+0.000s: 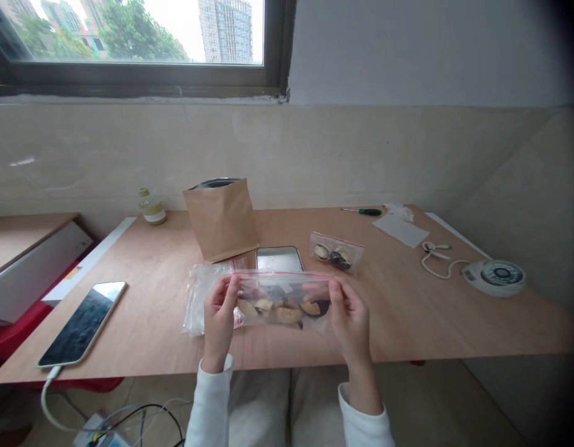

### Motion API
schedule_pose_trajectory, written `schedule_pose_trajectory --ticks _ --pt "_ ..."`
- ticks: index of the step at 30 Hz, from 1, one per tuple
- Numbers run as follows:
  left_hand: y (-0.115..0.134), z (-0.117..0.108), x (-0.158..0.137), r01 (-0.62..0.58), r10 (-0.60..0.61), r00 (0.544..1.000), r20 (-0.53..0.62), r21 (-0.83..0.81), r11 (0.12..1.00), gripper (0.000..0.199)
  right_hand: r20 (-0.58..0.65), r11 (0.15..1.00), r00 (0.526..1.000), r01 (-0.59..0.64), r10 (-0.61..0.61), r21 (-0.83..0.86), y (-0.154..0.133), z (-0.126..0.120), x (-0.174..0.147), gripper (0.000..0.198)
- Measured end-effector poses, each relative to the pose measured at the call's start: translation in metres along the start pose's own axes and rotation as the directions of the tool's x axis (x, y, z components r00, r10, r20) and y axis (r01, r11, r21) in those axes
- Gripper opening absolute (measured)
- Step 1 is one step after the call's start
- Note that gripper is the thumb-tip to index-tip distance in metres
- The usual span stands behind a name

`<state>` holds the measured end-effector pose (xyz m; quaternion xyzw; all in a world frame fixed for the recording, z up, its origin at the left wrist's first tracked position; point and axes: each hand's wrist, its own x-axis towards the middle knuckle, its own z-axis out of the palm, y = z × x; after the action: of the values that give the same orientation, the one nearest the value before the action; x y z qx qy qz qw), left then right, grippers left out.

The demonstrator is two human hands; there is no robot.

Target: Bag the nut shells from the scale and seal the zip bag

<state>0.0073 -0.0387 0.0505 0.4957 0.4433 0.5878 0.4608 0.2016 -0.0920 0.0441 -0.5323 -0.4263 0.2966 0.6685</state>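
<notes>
Fingers: in the head view, the fingers (232, 287) of the left hand (218, 323) and those of the right hand (351, 320) pinch narrowly on the two ends of a clear zip bag (281, 303), near its red-lined top strip.
Bag position: held just above the near edge of the desk (399, 310), roughly level, between the two hands.
Contents: pale and dark dried pieces gathered along the bottom of the bag.
Handling: by the look of it light, soft and floppy; the film is probably slick, and the pieces may be brittle. The stiffer zip strip at the top looks the best place to grip.
Under the bag: more clear plastic bags (198, 298) lie flat on the desk, beneath the left hand.
Behind: a brown paper pouch (222, 217) stands upright and open; a small scale (278, 257) lies just beside it; a second filled zip bag (336, 251) lies to the right.
Elsewhere: a phone (84, 323) on a cable at far left, a small bottle (151, 206), a green screwdriver (364, 212).
</notes>
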Motion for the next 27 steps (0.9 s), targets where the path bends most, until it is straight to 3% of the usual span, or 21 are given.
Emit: schedule_pose_trajectory --ticks 6,11,20,27 --pt "0.007 -0.01 0.0 -0.134 0.14 0.99 -0.017 0.201 0.97 0.028 -0.027 0.997 0.997 0.073 -0.073 -0.031 -0.001 0.002 -0.003 0.027" --pt "0.004 -0.016 -0.002 -0.149 0.157 0.988 -0.005 0.281 0.948 0.03 -0.063 0.992 0.99 0.125 -0.127 -0.032 -0.002 0.007 -0.005 0.024" --pt "0.003 -0.009 -0.006 -0.133 0.16 0.982 -0.103 0.228 0.965 0.03 -0.014 0.998 0.999 0.051 -0.05 0.049 0.0 0.012 0.001 0.03" --pt "0.0 -0.008 -0.004 -0.075 0.082 0.996 -0.047 0.143 0.987 0.028 0.006 0.997 1.0 0.001 -0.002 0.082 0.0 0.014 0.004 0.027"
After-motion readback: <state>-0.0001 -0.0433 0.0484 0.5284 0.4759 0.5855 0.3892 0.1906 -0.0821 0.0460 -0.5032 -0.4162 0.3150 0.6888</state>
